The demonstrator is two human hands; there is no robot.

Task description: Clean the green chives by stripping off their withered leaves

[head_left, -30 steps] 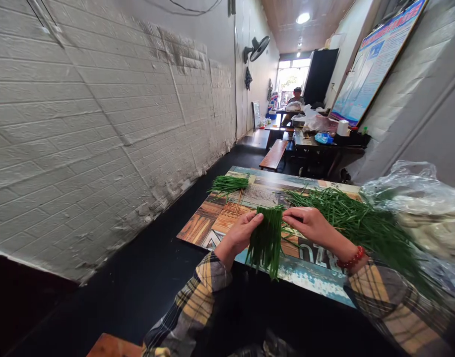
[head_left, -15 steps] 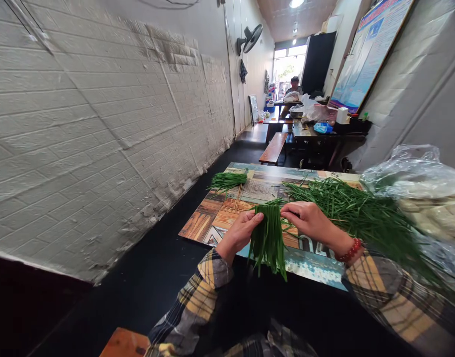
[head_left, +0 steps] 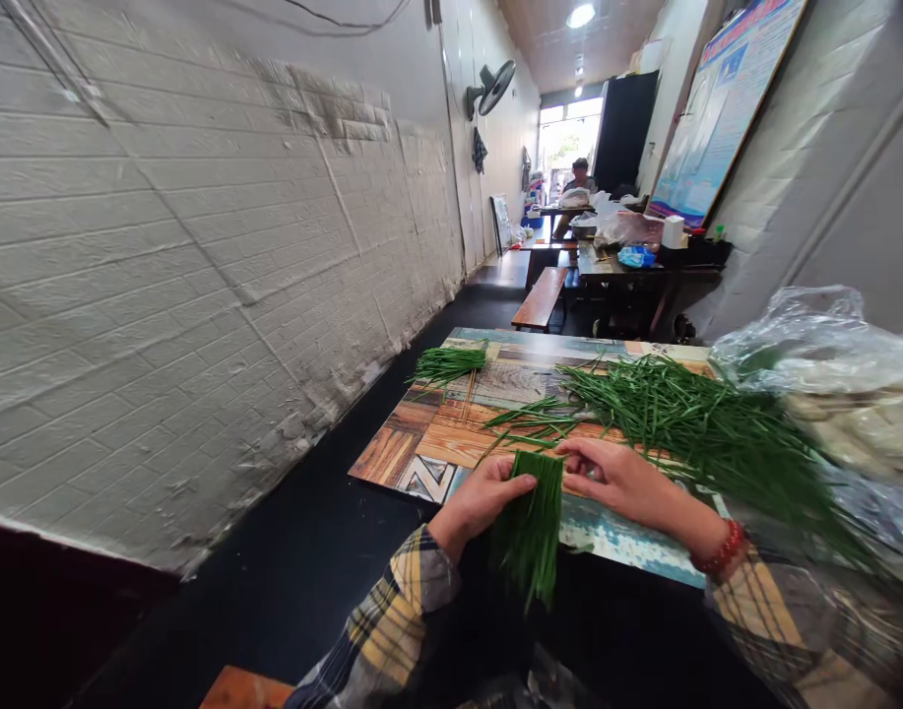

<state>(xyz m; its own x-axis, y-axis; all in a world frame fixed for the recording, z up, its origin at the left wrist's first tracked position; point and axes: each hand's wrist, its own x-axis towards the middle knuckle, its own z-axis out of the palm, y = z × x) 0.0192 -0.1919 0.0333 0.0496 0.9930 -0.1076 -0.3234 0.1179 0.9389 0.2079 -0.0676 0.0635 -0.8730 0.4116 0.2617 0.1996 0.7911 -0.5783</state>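
Note:
My left hand (head_left: 487, 500) is closed around a flat row of garlic chives (head_left: 534, 537). Their upper ends are evenly folded or lined up, and their lower ends hang past the table's near edge. Just right of the row's top, my right hand (head_left: 617, 483) has its fingers pinched together. Whatever lies between those fingertips is hidden or too thin to make out. A few loose chives (head_left: 536, 421) lie on the table beyond my hands. On the far left, a finished-looking bundle of chives (head_left: 449, 364) rests with thin wooden sticks (head_left: 469, 394) extending from it.
A large loose heap of chives (head_left: 665, 399) covers the right side of the patterned table (head_left: 399, 430). Beside it lies a clear plastic bag (head_left: 812, 340) with pale contents. Farther off are a bench (head_left: 541, 298), another cluttered table (head_left: 606, 264) and a seated person (head_left: 580, 175).
Both hands and the chive row have moved down, nearer to me. More of the loose chives on the table show behind them. The hanging ends are blurred by motion.

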